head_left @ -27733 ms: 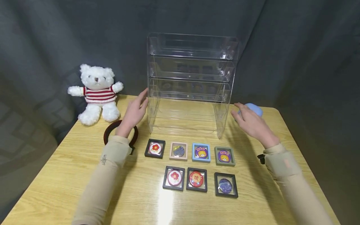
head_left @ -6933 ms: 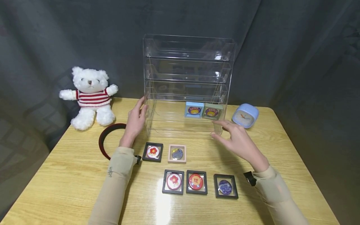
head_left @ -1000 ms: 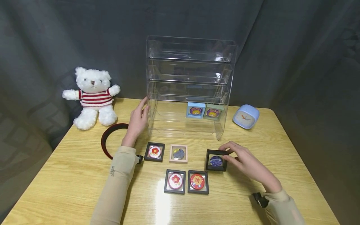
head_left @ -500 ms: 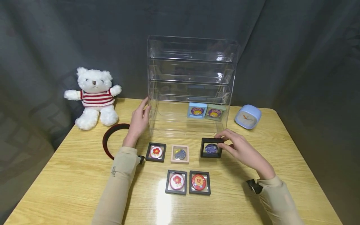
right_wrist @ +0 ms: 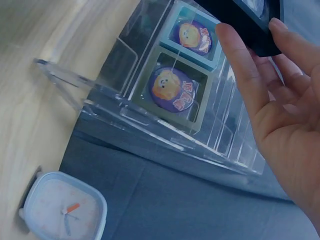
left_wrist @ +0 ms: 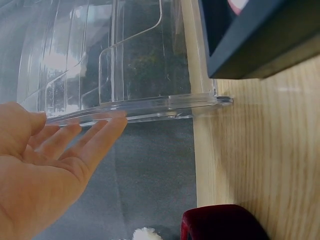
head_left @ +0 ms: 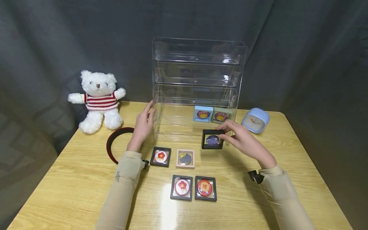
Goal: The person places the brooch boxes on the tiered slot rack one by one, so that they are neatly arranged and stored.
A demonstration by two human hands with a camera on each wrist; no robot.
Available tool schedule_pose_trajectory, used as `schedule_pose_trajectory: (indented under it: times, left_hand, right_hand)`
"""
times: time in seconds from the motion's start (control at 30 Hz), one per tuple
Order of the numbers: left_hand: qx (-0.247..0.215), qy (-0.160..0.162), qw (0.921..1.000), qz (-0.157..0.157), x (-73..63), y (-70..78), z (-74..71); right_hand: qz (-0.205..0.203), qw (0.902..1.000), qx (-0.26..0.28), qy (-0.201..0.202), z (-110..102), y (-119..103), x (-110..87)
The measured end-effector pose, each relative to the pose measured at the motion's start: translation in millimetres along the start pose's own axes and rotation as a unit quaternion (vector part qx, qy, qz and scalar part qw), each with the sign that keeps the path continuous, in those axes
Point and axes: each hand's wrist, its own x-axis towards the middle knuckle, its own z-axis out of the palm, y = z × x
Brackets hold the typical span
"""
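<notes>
My right hand (head_left: 244,140) pinches a black display frame (head_left: 203,140) with a round dark-purple badge inside, held upright in front of the clear acrylic display rack (head_left: 198,75). In the right wrist view, thumb and fingers grip the edge of the black frame (right_wrist: 260,37). Behind it, a light-blue frame (head_left: 203,120) and a sage-green frame (head_left: 213,115), both with bear badges, stand side by side on the rack's lowest tier at the right. Along the rack's left side lies my left hand (head_left: 142,127); in the left wrist view its extended fingers touch the clear side panel (left_wrist: 145,107).
On the table lie a black frame with a flower badge (head_left: 160,156), a pink frame (head_left: 185,158), another flower-badge frame (head_left: 182,187) and a red-badge frame (head_left: 205,188). A dark-red headband (head_left: 110,143) and white teddy bear (head_left: 99,102) are left, a blue alarm clock (head_left: 256,120) right.
Two bear-badge frames were moved from the table onto the rack's lowest tier. Lately my right hand lifted the purple-badge frame and carried it toward the rack. The left hand stays at the rack's side.
</notes>
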Motion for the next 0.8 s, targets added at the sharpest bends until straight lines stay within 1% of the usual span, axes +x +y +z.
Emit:
schedule_pose_trajectory:
  times: [0.17,0.27,0.37,0.57,0.8]
  left_hand:
    - [0.002,0.001,1.0000,-0.003,-0.5,-0.1,0.1]
    - [0.003,0.001,1.0000,-0.002,-0.2,0.0,0.6]
    - [0.003,0.002,1.0000,0.000,0.2,-0.3,0.8]
    - [0.004,0.002,1.0000,0.001,0.7,-0.4,1.1]
    - [0.006,-0.001,1.0000,-0.005,0.1,0.0,0.6]
  right_hand:
    - [-0.023,0.9997,-0.002,0.010,-0.5,-0.8,12.7]
    - [-0.034,0.9992,0.010,0.015,-1.0,-2.6,18.7]
    - [-0.034,0.9990,0.020,0.018,-1.2,-4.8,23.9]
    - [-0.030,0.9991,0.014,0.027,-0.9,-7.1,34.5]
    - [-0.052,0.9978,0.013,0.040,0.6,-13.0,47.8]
